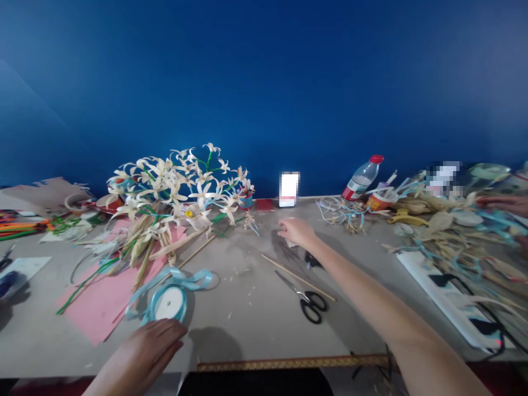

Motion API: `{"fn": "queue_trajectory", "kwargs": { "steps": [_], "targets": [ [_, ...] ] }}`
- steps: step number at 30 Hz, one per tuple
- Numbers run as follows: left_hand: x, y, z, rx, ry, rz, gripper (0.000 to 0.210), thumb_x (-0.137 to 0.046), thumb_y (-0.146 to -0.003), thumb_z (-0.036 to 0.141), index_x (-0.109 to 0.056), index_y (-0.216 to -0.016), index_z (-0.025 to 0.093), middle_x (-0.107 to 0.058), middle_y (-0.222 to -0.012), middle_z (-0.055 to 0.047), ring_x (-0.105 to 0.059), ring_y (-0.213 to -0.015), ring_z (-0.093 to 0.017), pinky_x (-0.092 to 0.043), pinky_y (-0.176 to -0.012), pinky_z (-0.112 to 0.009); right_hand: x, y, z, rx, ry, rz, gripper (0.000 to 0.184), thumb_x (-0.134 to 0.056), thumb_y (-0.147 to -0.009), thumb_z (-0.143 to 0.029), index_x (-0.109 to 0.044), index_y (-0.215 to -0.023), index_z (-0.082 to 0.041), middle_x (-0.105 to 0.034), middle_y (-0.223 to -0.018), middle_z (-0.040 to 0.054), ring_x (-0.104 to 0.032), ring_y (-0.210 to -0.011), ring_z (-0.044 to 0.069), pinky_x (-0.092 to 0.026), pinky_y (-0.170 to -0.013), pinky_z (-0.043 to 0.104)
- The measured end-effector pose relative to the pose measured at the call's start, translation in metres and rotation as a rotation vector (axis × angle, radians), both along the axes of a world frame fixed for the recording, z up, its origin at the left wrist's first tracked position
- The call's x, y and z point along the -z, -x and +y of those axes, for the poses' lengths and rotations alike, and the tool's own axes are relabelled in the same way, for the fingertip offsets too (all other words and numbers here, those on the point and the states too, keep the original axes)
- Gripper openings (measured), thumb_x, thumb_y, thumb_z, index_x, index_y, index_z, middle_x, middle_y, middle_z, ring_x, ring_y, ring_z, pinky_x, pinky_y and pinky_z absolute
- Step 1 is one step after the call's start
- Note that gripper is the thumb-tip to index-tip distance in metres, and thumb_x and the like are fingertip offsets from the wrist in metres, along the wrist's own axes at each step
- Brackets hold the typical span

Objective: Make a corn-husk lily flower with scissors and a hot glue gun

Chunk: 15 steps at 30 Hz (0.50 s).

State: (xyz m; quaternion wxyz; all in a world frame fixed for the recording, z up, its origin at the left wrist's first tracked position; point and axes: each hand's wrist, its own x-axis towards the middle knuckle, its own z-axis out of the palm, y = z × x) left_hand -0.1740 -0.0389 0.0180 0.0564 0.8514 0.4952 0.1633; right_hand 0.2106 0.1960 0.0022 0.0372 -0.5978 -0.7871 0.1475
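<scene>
My left hand [154, 344] rests palm down at the front left of the table, its fingers stretched out and holding nothing. Just beyond its fingertips lies a spool of light blue ribbon [168, 303], with a loose loop trailing behind it. My right hand [297, 232] reaches far across the middle, its fingers bent; what they grip, if anything, is hidden. Under it shows a small whitish thing [291, 243] too blurred to name. Black-handled scissors [307, 302] lie partly open near my right forearm, beside a thin wooden stick [299, 278].
White paper-like flowers [177, 184] and pink paper [103, 297] occupy the left. A lit phone [288, 190] leans on the blue wall. Rightward are a tilted bottle [361, 179], dried husks [441, 225], a power strip [441, 302] and another person's blurred hand [503, 205].
</scene>
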Motion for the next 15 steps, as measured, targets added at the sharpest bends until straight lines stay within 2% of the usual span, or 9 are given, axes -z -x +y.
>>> {"fn": "queue_trajectory", "kwargs": {
  "steps": [4, 6, 8, 11, 15],
  "targets": [
    [0.005, 0.014, -0.008, 0.017, 0.088, 0.074, 0.022, -0.048, -0.097, 0.03, -0.069, -0.103, 0.03, -0.077, -0.099, 0.0, -0.074, -0.088, -0.018, -0.057, -0.079, -0.02, -0.006, 0.018, -0.026, -0.163, 0.025, -0.123, 0.009, -0.065, -0.088, -0.024, -0.072, -0.092, -0.021, -0.073, -0.098, 0.0068, -0.068, -0.095, 0.024, -0.049, -0.078, 0.031],
    [0.007, 0.015, -0.008, 0.011, 0.095, 0.069, 0.022, -0.048, -0.097, 0.03, -0.069, -0.103, 0.029, -0.077, -0.1, 0.0, -0.074, -0.089, -0.018, -0.057, -0.079, -0.02, -0.005, 0.028, -0.039, -0.227, 0.052, -0.187, 0.008, -0.065, -0.086, -0.019, -0.073, -0.086, -0.019, -0.074, -0.094, 0.0095, -0.069, -0.095, 0.026, -0.049, -0.077, 0.031],
    [0.008, 0.011, -0.006, 0.022, 0.116, 0.053, 0.022, -0.047, -0.098, 0.029, -0.068, -0.103, 0.029, -0.076, -0.1, -0.001, -0.073, -0.089, -0.018, -0.056, -0.078, -0.021, -0.002, 0.036, -0.047, -0.251, 0.069, -0.254, 0.01, -0.063, -0.089, -0.02, -0.072, -0.09, -0.015, -0.073, -0.097, 0.0119, -0.068, -0.098, 0.027, -0.05, -0.081, 0.035],
    [0.009, 0.003, -0.002, 0.075, 0.183, 0.035, 0.021, -0.046, -0.098, 0.027, -0.067, -0.105, 0.029, -0.075, -0.098, -0.001, -0.073, -0.089, -0.017, -0.056, -0.08, -0.022, 0.004, 0.043, -0.048, -0.261, 0.1, -0.33, 0.021, -0.061, -0.095, -0.03, -0.066, -0.107, -0.014, -0.069, -0.11, 0.0094, -0.066, -0.099, 0.023, -0.054, -0.087, 0.042],
    [0.008, -0.004, 0.001, 0.088, 0.218, 0.04, 0.022, -0.045, -0.099, 0.027, -0.066, -0.105, 0.028, -0.075, -0.099, -0.002, -0.072, -0.09, -0.018, -0.056, -0.081, -0.024, 0.009, 0.047, -0.043, -0.264, 0.134, -0.348, 0.028, -0.061, -0.096, -0.033, -0.062, -0.116, -0.014, -0.065, -0.117, 0.0092, -0.065, -0.1, 0.022, -0.055, -0.087, 0.042]
  ]
}}
